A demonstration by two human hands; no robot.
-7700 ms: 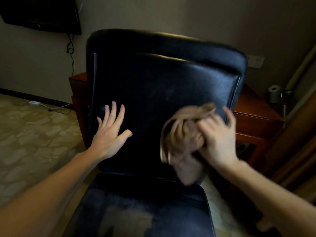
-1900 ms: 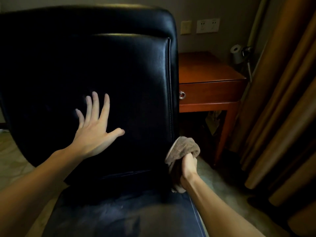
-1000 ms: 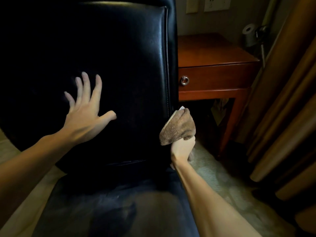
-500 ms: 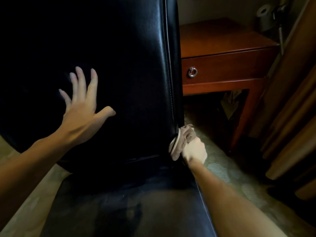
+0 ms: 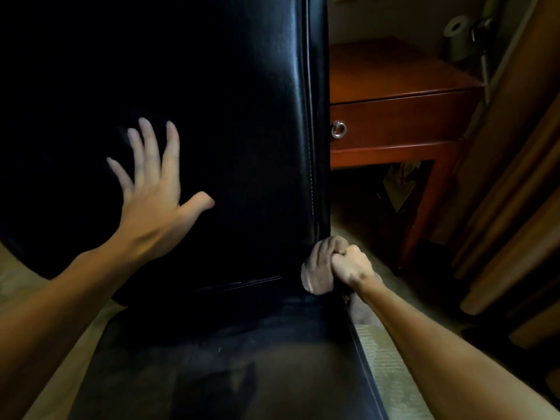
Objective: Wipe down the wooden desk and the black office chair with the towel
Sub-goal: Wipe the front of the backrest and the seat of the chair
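The black office chair (image 5: 236, 122) fills the left and middle of the view, its backrest upright and its seat below. My left hand (image 5: 154, 195) lies flat on the backrest with fingers spread. My right hand (image 5: 353, 266) grips the bunched brown towel (image 5: 318, 268) and holds it against the lower right edge of the backrest, just above the seat. Behind the chair on the right stands the wooden desk (image 5: 403, 116), with a ring pull (image 5: 338, 129) on its drawer.
Brown curtains (image 5: 515, 192) hang close on the right. A roll of paper (image 5: 457, 24) and a dark lamp stand sit beyond the desk's far corner. Something crumpled lies in the shadow under the desk. Pale patterned floor shows on both sides of the seat.
My right hand has slid the towel down the backrest's right edge, from mid-height to just above the seat. My left hand has stayed flat on the backrest. The view has drawn closer.
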